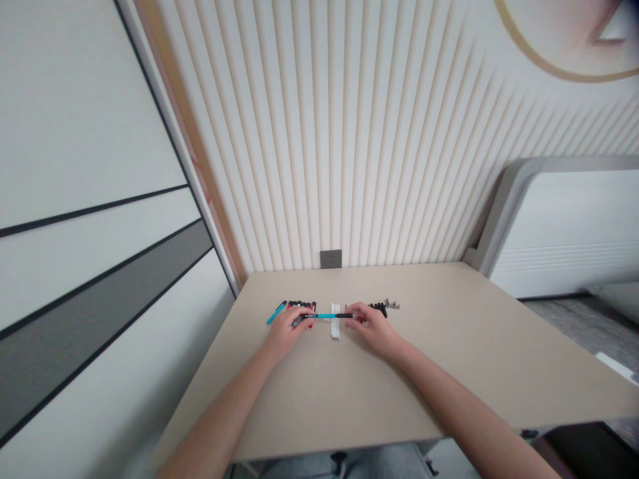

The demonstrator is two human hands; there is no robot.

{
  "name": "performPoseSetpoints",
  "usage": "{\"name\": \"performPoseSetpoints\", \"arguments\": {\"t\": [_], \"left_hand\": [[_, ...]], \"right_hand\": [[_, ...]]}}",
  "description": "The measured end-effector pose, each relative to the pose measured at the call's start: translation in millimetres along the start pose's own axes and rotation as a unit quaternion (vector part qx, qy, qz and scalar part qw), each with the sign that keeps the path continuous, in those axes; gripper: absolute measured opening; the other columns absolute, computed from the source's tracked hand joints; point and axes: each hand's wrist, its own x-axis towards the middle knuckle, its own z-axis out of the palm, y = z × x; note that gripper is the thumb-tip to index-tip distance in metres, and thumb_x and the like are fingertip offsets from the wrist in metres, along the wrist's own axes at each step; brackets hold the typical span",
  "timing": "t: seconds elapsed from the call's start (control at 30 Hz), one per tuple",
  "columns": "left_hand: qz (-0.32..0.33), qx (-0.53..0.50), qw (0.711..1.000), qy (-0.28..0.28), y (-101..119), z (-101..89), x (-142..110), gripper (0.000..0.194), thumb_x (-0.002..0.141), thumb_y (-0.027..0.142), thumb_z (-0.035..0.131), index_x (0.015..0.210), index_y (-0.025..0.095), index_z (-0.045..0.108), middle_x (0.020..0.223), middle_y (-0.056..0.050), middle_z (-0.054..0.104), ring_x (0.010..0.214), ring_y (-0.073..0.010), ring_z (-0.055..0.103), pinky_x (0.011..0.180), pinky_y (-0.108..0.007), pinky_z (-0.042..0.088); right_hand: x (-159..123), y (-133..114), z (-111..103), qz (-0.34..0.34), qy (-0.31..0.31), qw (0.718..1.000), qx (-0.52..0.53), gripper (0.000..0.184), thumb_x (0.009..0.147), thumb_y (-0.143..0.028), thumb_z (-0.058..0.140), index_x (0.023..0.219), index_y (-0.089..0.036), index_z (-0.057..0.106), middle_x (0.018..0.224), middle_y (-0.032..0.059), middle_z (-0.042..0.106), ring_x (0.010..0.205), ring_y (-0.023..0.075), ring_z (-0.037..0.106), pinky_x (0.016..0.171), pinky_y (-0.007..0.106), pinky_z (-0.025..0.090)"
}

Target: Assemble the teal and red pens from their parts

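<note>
A blue pen with black ends (327, 316) is held level between my two hands, above the table. My left hand (288, 324) pinches its left black end, and my right hand (368, 322) has its fingers closed on the right black end. Below the pen lie several thin white sticks (335, 329), side by side. Beyond my left hand is a row of dark and red pen parts (302, 305), partly hidden by the fingers. A blue pen piece with a dark end (276, 313) lies slanted at the row's left.
Right of my right hand are several black pieces (380, 307) and small grey pieces (393, 305). The beige table (309, 392) meets a ribbed wall (344, 166) with a dark socket (331, 259). A white cabinet (100, 140) stands left, a bed headboard (569, 226) right.
</note>
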Motion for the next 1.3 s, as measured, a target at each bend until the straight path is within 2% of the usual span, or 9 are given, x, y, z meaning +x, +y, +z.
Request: {"name": "performPoseSetpoints", "arguments": {"t": [0.07, 0.17, 0.37, 0.57, 0.77, 0.87, 1.0, 1.17, 1.3], "left_hand": [[0.004, 0.001, 1.000, -0.004, -0.6, -0.1, -0.2, 0.015, 0.087, 0.032, 0.062, 0.097, 0.024, 0.070, 0.091, -0.003, 0.073, 0.083, -0.0186, 0.065, 0.078, -0.030, 0.051], [0.011, 0.001, 1.000, -0.005, 0.2, -0.3, -0.4, 0.014, 0.086, 0.030, 0.063, 0.096, 0.024, 0.071, 0.091, -0.003, 0.073, 0.082, -0.0183, 0.065, 0.078, -0.030, 0.050], [0.008, 0.002, 1.000, 0.000, 1.5, -0.7, 0.1, 0.014, 0.087, 0.031, 0.062, 0.096, 0.024, 0.071, 0.089, -0.003, 0.073, 0.081, -0.0180, 0.065, 0.076, -0.029, 0.050], [0.028, 0.004, 1.000, -0.009, -0.3, -0.3, -0.3, 0.014, 0.086, 0.032, 0.063, 0.095, 0.024, 0.071, 0.091, -0.003, 0.073, 0.084, -0.0182, 0.065, 0.078, -0.029, 0.049], [0.017, 0.005, 1.000, 0.002, 0.6, -1.4, -0.5, 0.015, 0.087, 0.034, 0.062, 0.095, 0.025, 0.071, 0.086, -0.003, 0.072, 0.081, -0.0181, 0.064, 0.077, -0.030, 0.049], [0.016, 0.003, 1.000, 0.000, 0.2, -0.7, -0.6, 0.015, 0.086, 0.034, 0.063, 0.094, 0.025, 0.072, 0.084, -0.003, 0.072, 0.079, -0.0180, 0.064, 0.075, -0.029, 0.049], [0.024, -0.001, 1.000, -0.006, -1.0, 0.0, -0.9, 0.014, 0.085, 0.034, 0.065, 0.093, 0.025, 0.072, 0.087, -0.002, 0.073, 0.082, -0.0183, 0.064, 0.078, -0.030, 0.049], [0.017, 0.002, 1.000, -0.001, 0.1, -1.5, -0.6, 0.015, 0.086, 0.035, 0.064, 0.093, 0.025, 0.072, 0.084, -0.002, 0.073, 0.079, -0.0177, 0.064, 0.075, -0.029, 0.049], [0.011, 0.003, 1.000, -0.002, 2.4, -2.2, -0.5, 0.015, 0.086, 0.035, 0.063, 0.094, 0.025, 0.072, 0.085, -0.002, 0.073, 0.078, -0.0176, 0.064, 0.074, -0.029, 0.049]], "right_hand": [[0.2, 1.2, -1.3, 0.012, -0.009, 1.000, -0.014, 0.025, 0.089, -0.040, 0.054, 0.090, -0.019, 0.067, 0.071, 0.0008, 0.065, 0.066, 0.0152, 0.057, 0.063, 0.026, 0.043], [0.8, 2.9, -3.9, 0.020, -0.023, 0.999, -0.040, 0.043, 0.095, -0.043, 0.041, 0.071, -0.018, 0.067, 0.065, 0.0021, 0.063, 0.062, 0.0152, 0.056, 0.061, 0.026, 0.041], [2.2, 2.3, -6.3, -0.021, 0.007, 0.999, -0.039, 0.027, 0.084, -0.039, 0.060, 0.102, -0.021, 0.069, 0.082, 0.0029, 0.068, 0.074, 0.0174, 0.058, 0.067, 0.027, 0.043], [1.0, 6.5, -5.2, 0.028, -0.025, 0.996, -0.083, 0.050, 0.096, -0.044, 0.038, 0.062, -0.018, 0.064, 0.055, 0.0007, 0.057, 0.054, 0.0136, 0.051, 0.055, 0.025, 0.037], [1.2, 3.7, -6.6, -0.041, 0.011, 0.998, -0.048, 0.028, 0.084, -0.039, 0.062, 0.103, -0.021, 0.067, 0.090, 0.0043, 0.069, 0.080, 0.0188, 0.059, 0.073, 0.029, 0.045], [1.0, 1.1, -6.7, -0.044, 0.005, 0.997, -0.070, 0.023, 0.089, -0.038, 0.055, 0.086, -0.020, 0.068, 0.079, 0.0037, 0.067, 0.074, 0.0179, 0.059, 0.070, 0.028, 0.044], [-0.2, 1.9, -5.4, -0.001, -0.032, 0.996, -0.078, 0.051, 0.098, -0.042, 0.035, 0.063, -0.019, 0.064, 0.059, 0.0020, 0.060, 0.059, 0.0155, 0.055, 0.060, 0.026, 0.041], [0.1, 4.2, -5.7, -0.046, 0.007, 0.997, -0.062, 0.027, 0.085, -0.039, 0.061, 0.105, -0.021, 0.066, 0.092, 0.0040, 0.068, 0.084, 0.0195, 0.060, 0.077, 0.030, 0.045], [1.6, 2.1, -7.5, -0.058, 0.024, 0.995, -0.083, 0.018, 0.086, -0.036, 0.060, 0.096, -0.022, 0.066, 0.091, 0.0055, 0.068, 0.085, 0.0209, 0.060, 0.079, 0.033, 0.043]]}}
